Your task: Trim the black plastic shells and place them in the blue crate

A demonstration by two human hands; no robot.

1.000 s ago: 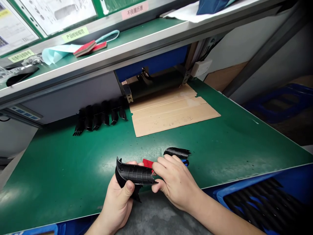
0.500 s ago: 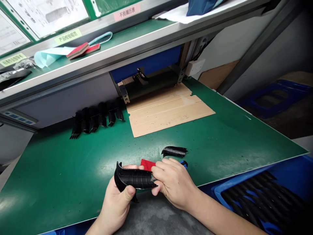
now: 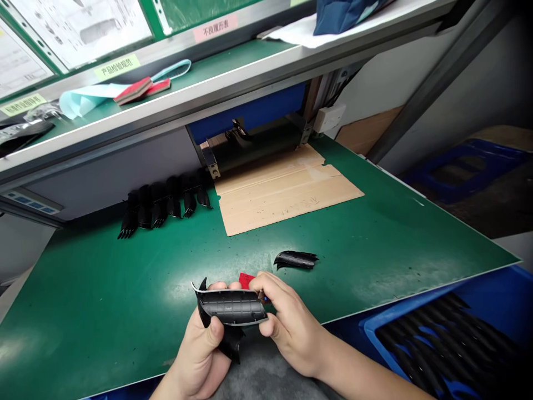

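Note:
My left hand [image 3: 204,347] is closed around a curved black plastic shell [image 3: 233,307], thumb on its near edge and fingers behind it. The shell's hollow, ribbed inside faces me. A second dark, pointed piece [image 3: 231,343] hangs below it; whether the two are joined, I cannot tell. At the shell's right end, my right hand [image 3: 291,322] pinches a small blade-like tool [image 3: 261,295], mostly hidden by the fingers. Just behind the hands shows a red flat piece [image 3: 245,279]. Beyond them on the green table lies another black shell [image 3: 296,259].
Several black shells [image 3: 160,205] stand in a row at the back left. A cardboard sheet [image 3: 287,194] lies at the back middle, under a shelf [image 3: 233,94]. To the lower right, a blue bin [image 3: 370,328] holds many black parts. The green table [image 3: 104,300] ends close to my body.
The shell has turned in my left hand, so more of its hollow inside shows. My right hand has rotated at its right end, and the blue-and-black handle beyond the hand is now hidden.

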